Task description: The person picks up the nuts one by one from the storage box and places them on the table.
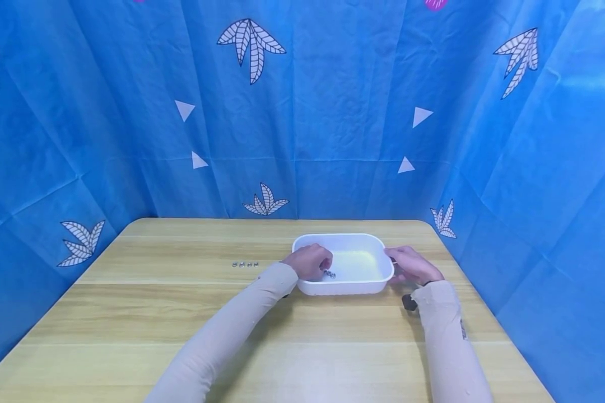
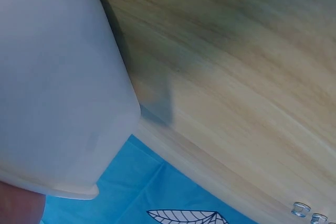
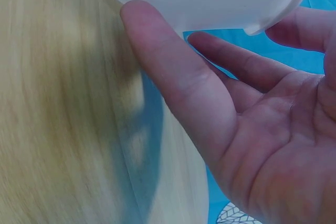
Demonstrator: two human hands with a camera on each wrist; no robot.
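Note:
A white plastic basin (image 1: 355, 286) sits toward the back right of the table. My left hand (image 1: 310, 262) reaches over its left side, with fingers bent down inside, right by a few small metal nuts (image 1: 329, 273). The fingertips are hidden, so whether they pinch a nut is not visible. At the right end, my right hand (image 1: 413, 265) holds the basin, thumb on the rim and fingers against the outer wall; this grip fills the right wrist view. Several more metal nuts (image 1: 245, 265) lie in a short row on the table, left of the basin.
The wooden table (image 1: 181, 313) has a rounded far edge, with blue patterned curtains (image 1: 343, 184) around its back and sides. A dark object (image 1: 409, 303) shows beside the right wrist.

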